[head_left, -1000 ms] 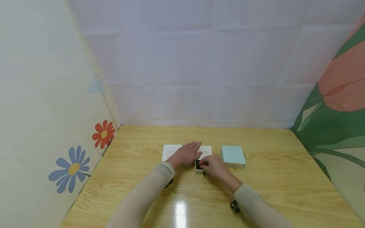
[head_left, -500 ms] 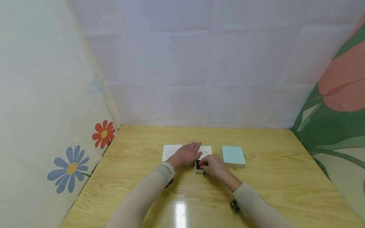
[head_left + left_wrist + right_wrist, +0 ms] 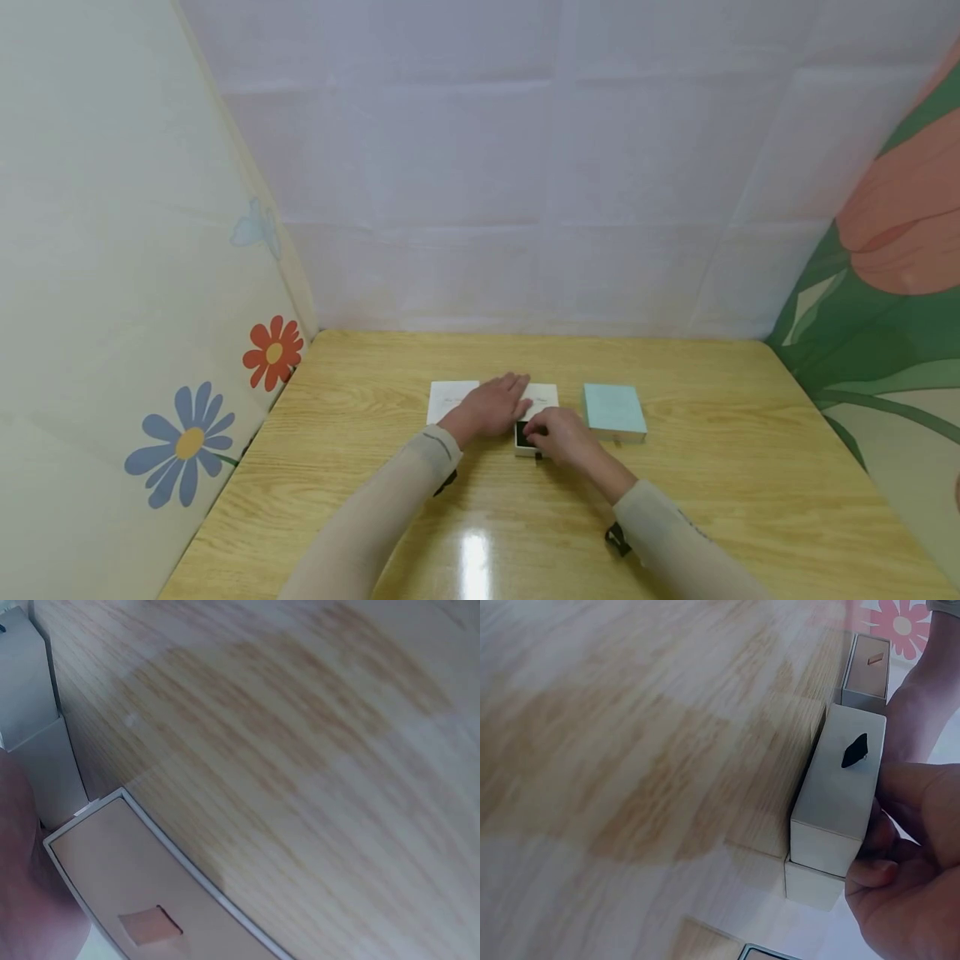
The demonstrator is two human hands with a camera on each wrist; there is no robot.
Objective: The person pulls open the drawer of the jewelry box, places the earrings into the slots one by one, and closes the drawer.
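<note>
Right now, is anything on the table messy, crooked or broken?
Nothing looks spilled or broken. Only the middle box looks different: its drawer sticks out, with the right hand at it, while the blue box looks shut.

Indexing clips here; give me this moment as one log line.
left hand: over middle box; right hand: at open drawer; blue box: right of drawer

The small box lies flat on the wooden table [image 3: 487,492], its off-white sleeve [image 3: 544,392] printed on top with dark lettering too small to read. Its drawer [image 3: 836,772] extends from the sleeve's near side, level and square to it, with plain off-white outer walls. A short black pull tab [image 3: 855,751] sticks out from the drawer's front. The black inside [image 3: 522,432] shows at the left; the rest is covered.
</note>
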